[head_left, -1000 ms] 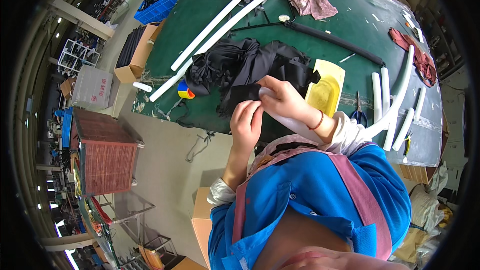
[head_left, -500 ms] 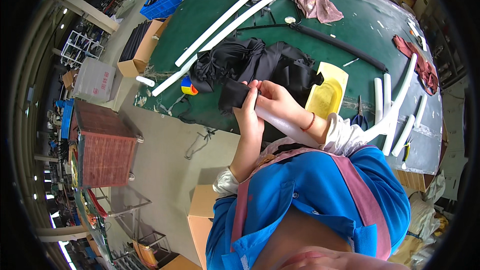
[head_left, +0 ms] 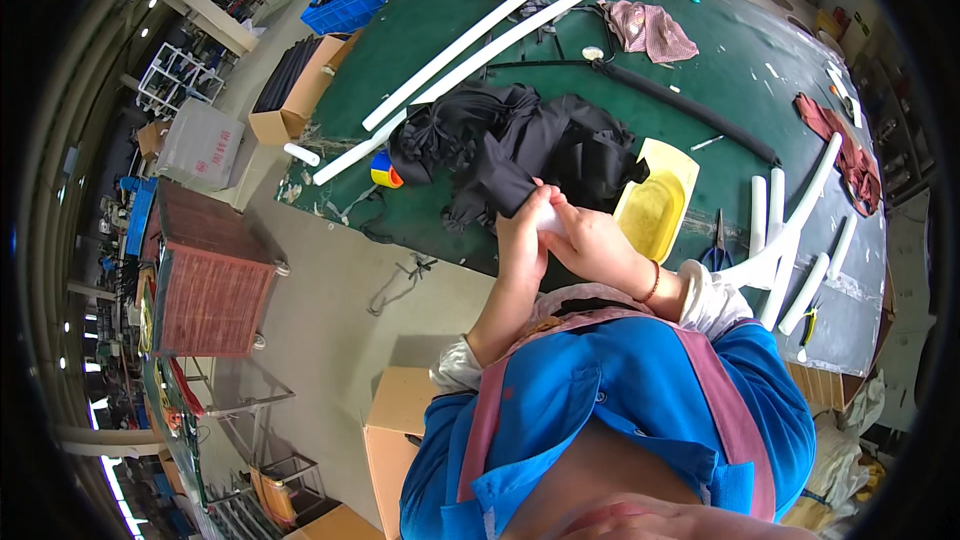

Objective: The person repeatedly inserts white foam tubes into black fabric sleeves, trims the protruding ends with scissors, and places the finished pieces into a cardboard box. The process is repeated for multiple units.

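Both hands meet in front of my chest at the near edge of the table. My left hand (head_left: 522, 245) is closed around the open end of a black fabric sleeve (head_left: 503, 178). Right beside it, my right hand (head_left: 600, 248) grips a white foam tube (head_left: 551, 226), whose end sits at the sleeve's mouth; how far inside it reaches is hidden. From the sleeve, the cloth runs into a heap of black fabric (head_left: 590, 145) on the table. Behind my right wrist lies a yellow plastic tray (head_left: 655, 202).
On the green table (head_left: 440, 225) lie long white foam tubes (head_left: 480, 50), a black-covered tube (head_left: 690, 112), scissors (head_left: 718, 245), a tape roll (head_left: 384, 170), a checked cloth (head_left: 650, 32) and a dark red cloth (head_left: 845, 155). A wooden cart (head_left: 207, 280) stands left, blue crates (head_left: 350, 0) behind.
Both hands have moved right and toward my body, drawing the sleeve along, which now stretches straighter from the heap. The foam tube no longer shows under my right forearm.
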`<state>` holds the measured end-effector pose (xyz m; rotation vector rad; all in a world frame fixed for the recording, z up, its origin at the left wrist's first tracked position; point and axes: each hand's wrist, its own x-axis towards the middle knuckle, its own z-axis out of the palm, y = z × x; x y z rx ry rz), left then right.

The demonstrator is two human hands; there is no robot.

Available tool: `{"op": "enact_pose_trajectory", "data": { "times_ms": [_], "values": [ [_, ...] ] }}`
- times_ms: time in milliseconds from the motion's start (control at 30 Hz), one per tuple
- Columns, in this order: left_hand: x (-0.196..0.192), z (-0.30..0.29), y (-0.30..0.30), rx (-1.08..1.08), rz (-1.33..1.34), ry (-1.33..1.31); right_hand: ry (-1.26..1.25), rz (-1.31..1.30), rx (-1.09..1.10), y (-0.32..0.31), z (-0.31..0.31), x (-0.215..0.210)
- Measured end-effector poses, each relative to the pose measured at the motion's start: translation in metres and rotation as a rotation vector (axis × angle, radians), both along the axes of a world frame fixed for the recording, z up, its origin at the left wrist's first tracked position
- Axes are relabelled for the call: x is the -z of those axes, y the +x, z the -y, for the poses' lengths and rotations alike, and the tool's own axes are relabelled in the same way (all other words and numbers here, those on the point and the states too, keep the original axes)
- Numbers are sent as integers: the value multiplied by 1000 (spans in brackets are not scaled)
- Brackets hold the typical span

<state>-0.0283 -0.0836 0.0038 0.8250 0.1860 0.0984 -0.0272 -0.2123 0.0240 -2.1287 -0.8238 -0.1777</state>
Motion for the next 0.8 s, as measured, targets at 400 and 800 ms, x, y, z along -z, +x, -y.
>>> {"op": "enact_pose_trajectory", "data": {
  "times_ms": [400,800],
  "values": [
    [-25,11,-5,-100,149,-82,-7,134,-55,18,-6,-21],
    [-23,36,-7,-153,119,61,-1,78,-3,10,33,-3]
  ]
}}
